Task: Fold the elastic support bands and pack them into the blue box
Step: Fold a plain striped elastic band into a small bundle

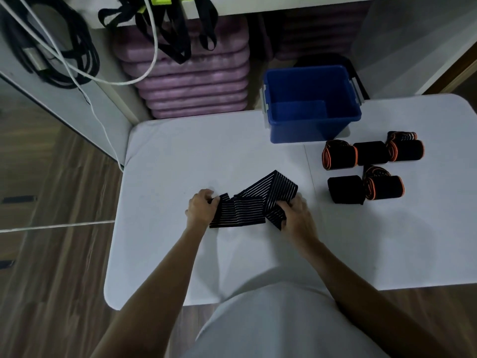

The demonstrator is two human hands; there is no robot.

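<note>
A black elastic band with thin white stripes (254,204) lies partly folded on the white table (167,177), one end angled up to the right. My left hand (201,210) grips its left end. My right hand (296,215) pinches its right fold. The blue box (312,125) stands open at the table's far edge, nothing visible inside. To its right lie several rolled black bands with orange edges (339,154), in two rows, the nearer row (382,187) closer to me.
A stack of purple mats (196,81) fills the shelf behind the table. Black straps (178,29), black cables and a white cord (154,47) hang at the back left. Wood floor lies to the left.
</note>
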